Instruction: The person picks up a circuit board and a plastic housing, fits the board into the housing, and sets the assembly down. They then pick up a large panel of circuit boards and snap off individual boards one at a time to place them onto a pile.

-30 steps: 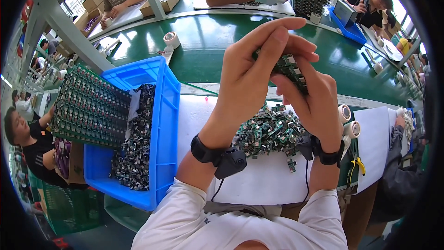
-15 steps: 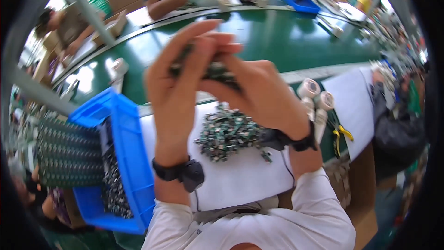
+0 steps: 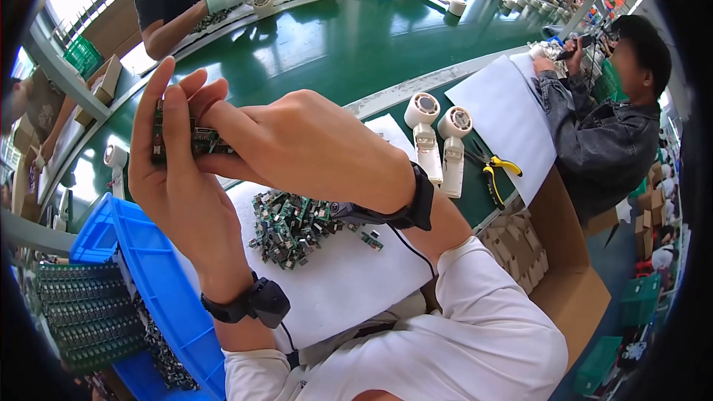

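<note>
Raised over the work surface, my left hand [image 3: 178,156] grips a green circuit board [image 3: 199,138] between thumb and fingers. My right hand [image 3: 297,134] reaches across from the right, its fingers closed on the same board's right part; the fingers hide much of it. Below the hands, a heap of small green circuit boards [image 3: 286,226] with metal connectors lies on a white sheet [image 3: 349,282]. A few boards sit loose at the heap's right side. Both wrists wear black straps with small devices.
A blue bin [image 3: 160,282] holding small parts stands at left, with green board panels [image 3: 85,312] beside it. White handheld fans [image 3: 425,108] and yellow-handled pliers [image 3: 492,171] lie right. A cardboard box [image 3: 572,267] stands lower right. Beyond the green conveyor [image 3: 356,44] a gloved person works; another sits right.
In the picture, both hands have shifted left and slightly down with the board between them. The whole view has swung right, bringing the person at the right into sight.
</note>
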`<action>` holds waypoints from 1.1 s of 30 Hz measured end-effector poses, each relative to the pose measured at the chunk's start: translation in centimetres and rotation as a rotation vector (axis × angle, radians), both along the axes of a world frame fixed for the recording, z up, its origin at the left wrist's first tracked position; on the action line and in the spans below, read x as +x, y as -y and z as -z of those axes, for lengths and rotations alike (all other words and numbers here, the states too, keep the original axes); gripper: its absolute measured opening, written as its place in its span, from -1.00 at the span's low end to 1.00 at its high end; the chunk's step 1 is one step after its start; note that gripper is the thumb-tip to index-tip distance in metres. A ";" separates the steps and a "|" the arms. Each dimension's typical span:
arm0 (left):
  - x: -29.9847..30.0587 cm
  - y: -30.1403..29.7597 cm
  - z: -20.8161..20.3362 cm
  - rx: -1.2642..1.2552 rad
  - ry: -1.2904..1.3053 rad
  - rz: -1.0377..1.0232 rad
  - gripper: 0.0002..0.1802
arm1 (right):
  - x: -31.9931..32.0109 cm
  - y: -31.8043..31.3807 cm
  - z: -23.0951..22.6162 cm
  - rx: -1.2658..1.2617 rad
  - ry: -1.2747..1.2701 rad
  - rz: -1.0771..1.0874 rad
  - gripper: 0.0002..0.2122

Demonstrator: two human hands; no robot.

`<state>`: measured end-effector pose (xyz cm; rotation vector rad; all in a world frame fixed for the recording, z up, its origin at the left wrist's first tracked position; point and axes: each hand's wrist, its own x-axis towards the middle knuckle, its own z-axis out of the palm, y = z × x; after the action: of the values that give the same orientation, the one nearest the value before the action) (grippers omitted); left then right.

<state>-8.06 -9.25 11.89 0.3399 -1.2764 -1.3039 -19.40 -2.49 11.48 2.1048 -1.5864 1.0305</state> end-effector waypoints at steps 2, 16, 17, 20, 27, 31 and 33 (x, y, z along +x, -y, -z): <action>0.0 0.1 0.1 0.009 -0.003 -0.020 -0.66 | 0.1 0.0 0.0 -0.007 -0.011 -0.014 -0.67; 1.1 0.0 -0.3 -0.151 0.085 0.192 -0.71 | -1.4 -1.5 -2.3 0.422 0.560 -0.269 -0.72; 1.0 0.2 -0.3 -0.167 0.098 0.190 -0.72 | -1.6 -1.4 -2.3 0.420 0.558 -0.274 -0.72; 0.6 0.0 -0.3 -0.140 0.067 0.174 -0.75 | -2.2 -1.2 -2.4 0.500 0.561 -0.336 -0.73; -0.1 -0.1 0.2 -0.155 0.065 0.138 -0.77 | -4.5 -0.2 -0.4 0.556 0.644 -0.517 -0.74; 0.1 -0.4 0.2 -0.120 0.097 0.176 -0.73 | -4.0 -0.9 -0.3 0.636 0.863 -0.592 -0.74; 0.2 -0.4 -0.1 -0.098 0.039 0.243 -0.72 | -3.6 -1.1 -1.1 0.684 0.951 -0.630 -0.74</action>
<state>-7.89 -8.89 12.02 0.1446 -1.4424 -1.4374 -22.98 -1.38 12.55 2.9118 -1.8632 2.2018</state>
